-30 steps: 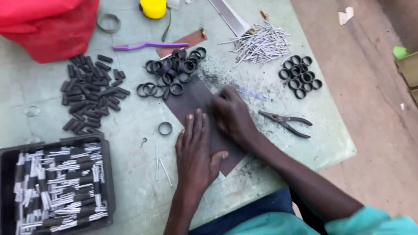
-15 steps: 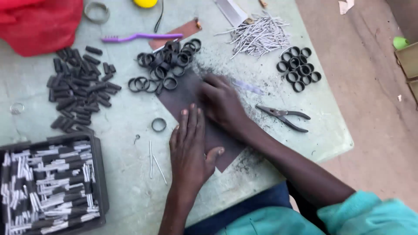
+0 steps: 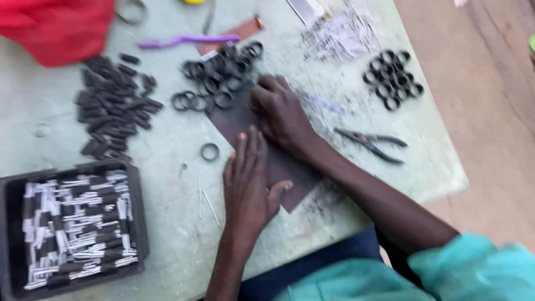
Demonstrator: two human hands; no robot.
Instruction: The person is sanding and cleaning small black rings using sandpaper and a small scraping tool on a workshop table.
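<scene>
My left hand (image 3: 248, 178) lies flat, palm down, on a dark brown abrasive sheet (image 3: 234, 120) spread on the green table. My right hand (image 3: 281, 114) rests on the far end of the same sheet with its fingers bent and the tips pressed down. Whatever is under those fingertips is hidden. A heap of black rings (image 3: 220, 78) lies just beyond the right fingertips. One single ring (image 3: 210, 151) sits to the left of my left hand's fingers. The picture is blurred by motion.
Dark pliers (image 3: 370, 142) lie right of my right wrist, with a second cluster of black rings (image 3: 393, 78) beyond. Short black tubes (image 3: 114, 108) are piled at left. A black tray (image 3: 139, 223) of wrapped pieces stands front left. Metal pins (image 3: 340, 36), a purple toothbrush (image 3: 186, 40) and red cloth (image 3: 56, 25) lie farther back.
My right hand has slid away from me along the sheet, toward the heap of rings. My left hand has stayed flat on the sheet. The camera view has shifted.
</scene>
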